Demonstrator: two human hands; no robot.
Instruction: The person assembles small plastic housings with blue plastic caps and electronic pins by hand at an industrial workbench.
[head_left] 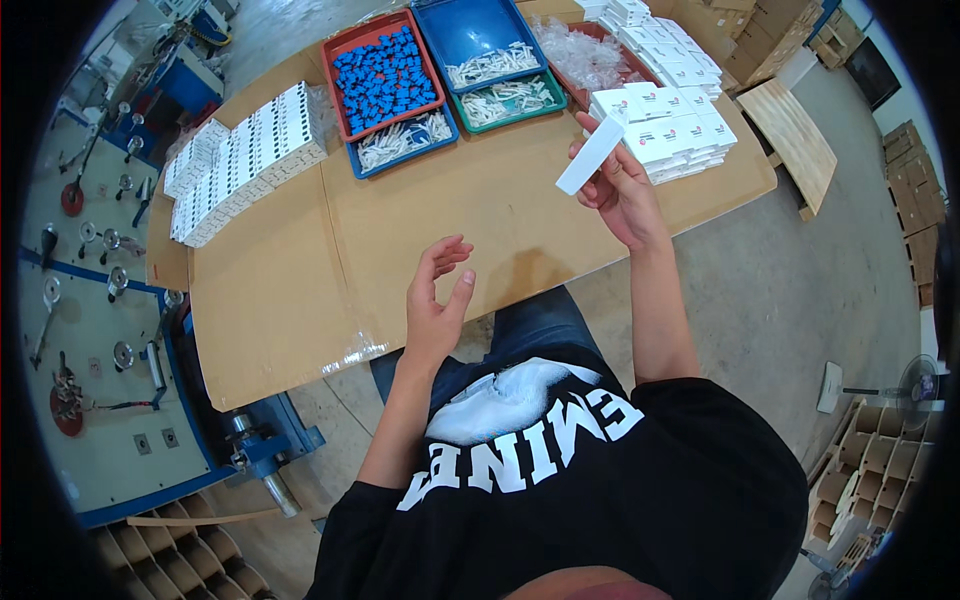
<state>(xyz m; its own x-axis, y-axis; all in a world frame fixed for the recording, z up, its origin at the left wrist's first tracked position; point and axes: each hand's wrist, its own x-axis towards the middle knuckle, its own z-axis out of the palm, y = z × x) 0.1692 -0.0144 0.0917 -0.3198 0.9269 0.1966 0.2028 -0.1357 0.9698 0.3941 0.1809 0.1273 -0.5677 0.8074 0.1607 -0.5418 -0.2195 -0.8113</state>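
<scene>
My right hand (628,200) is raised over the right side of the table, its fingers closed round a slim white carton (592,158). The carton is tilted, one end toward the stacked white boxes (655,140) just behind it. Over the near middle of the table, my left hand (436,310) holds nothing; its fingers are slightly curled, with the thumb apart. Beneath both hands lies the brown cardboard table cover (400,215).
At the back stand a red tray (395,122) of blue parts, a blue tray (465,25) and a green tray (515,119) with small white pieces. White boxes (250,165) stand in rows at the left. Clear plastic bags (585,55) lie at the back right.
</scene>
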